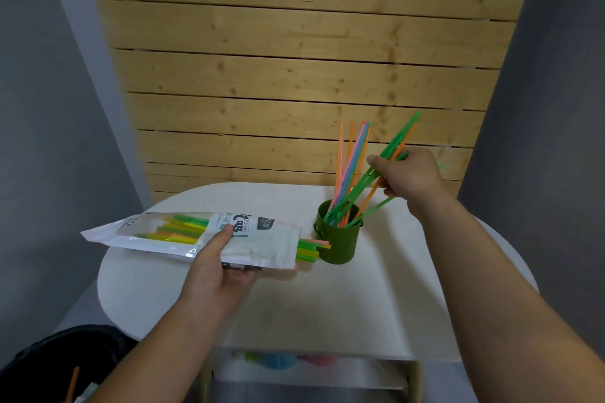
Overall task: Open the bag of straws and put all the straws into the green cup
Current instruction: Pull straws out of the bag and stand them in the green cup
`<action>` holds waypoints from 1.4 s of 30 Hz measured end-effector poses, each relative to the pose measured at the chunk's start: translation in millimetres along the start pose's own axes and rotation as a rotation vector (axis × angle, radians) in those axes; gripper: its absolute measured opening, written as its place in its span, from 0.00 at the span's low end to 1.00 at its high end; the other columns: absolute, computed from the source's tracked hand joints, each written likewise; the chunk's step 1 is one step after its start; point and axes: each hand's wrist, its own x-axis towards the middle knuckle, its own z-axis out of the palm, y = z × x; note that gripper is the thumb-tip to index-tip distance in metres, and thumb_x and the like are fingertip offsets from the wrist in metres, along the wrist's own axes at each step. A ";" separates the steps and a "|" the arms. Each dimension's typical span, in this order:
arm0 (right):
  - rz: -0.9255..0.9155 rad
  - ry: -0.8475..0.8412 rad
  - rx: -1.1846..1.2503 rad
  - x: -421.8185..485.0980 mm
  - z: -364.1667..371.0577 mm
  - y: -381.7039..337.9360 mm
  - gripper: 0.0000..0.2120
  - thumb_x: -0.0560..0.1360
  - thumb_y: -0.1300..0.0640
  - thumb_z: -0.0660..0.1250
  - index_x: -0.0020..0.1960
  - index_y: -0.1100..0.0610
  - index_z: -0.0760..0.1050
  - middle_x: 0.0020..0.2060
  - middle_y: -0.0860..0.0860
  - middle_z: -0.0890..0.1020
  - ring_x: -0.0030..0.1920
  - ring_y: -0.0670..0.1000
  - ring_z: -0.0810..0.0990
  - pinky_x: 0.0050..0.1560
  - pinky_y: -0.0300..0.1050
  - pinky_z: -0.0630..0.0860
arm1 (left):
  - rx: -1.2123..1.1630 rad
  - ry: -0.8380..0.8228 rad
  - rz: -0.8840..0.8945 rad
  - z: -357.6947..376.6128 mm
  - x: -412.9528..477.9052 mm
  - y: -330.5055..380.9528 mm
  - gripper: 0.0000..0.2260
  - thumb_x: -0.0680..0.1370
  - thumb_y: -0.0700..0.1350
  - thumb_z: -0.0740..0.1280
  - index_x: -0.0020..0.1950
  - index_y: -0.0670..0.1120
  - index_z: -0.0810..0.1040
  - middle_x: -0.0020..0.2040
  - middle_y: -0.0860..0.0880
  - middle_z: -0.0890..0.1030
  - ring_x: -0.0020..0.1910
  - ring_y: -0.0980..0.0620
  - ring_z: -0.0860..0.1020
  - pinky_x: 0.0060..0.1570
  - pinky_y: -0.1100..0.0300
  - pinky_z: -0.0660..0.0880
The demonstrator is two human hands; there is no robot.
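Note:
My left hand (217, 267) grips the white straw bag (262, 244) from below, thumb on top, holding it level just above the white table (376, 298). Coloured straw ends (311, 249) stick out of the bag's open right end, next to the green cup (339, 240). The cup stands upright with several orange, pink and blue straws (350, 160) in it. My right hand (409, 175) grips a bunch of green and orange straws (397, 141) above and right of the cup, and their lower ends reach into the cup's mouth.
A wooden slat wall (294, 59) rises behind the table. A black bin (65, 366) with an orange straw sits at the lower left. Under the table top, a shelf holds blue and pink items (284, 360).

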 end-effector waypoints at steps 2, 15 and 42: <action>0.013 0.013 0.022 0.1 2.4 -3.2 0.10 0.76 0.58 0.73 0.40 0.61 0.76 0.32 0.55 0.80 0.28 0.51 0.78 0.27 0.42 0.76 | -0.006 0.002 0.002 0.3 -0.1 0.8 0.07 0.79 0.39 0.69 0.57 0.46 0.80 0.51 0.44 0.88 0.52 0.44 0.85 0.49 0.41 0.82; -0.002 -0.047 0.055 -6.2 11.3 -2.1 0.07 0.79 0.54 0.69 0.45 0.58 0.79 0.36 0.50 0.80 0.35 0.49 0.79 0.34 0.43 0.75 | -0.031 0.004 -0.015 7.8 -6.2 1.0 0.06 0.79 0.39 0.69 0.55 0.46 0.80 0.48 0.44 0.88 0.52 0.43 0.85 0.52 0.38 0.80; -0.222 0.331 -0.266 -15.7 -30.8 13.5 0.42 0.70 0.34 0.71 0.77 0.53 0.62 0.60 0.52 0.79 0.61 0.56 0.77 0.54 0.53 0.77 | -0.043 -0.015 -0.029 15.2 -13.0 3.1 0.06 0.79 0.38 0.68 0.56 0.46 0.79 0.56 0.43 0.85 0.56 0.43 0.84 0.47 0.37 0.80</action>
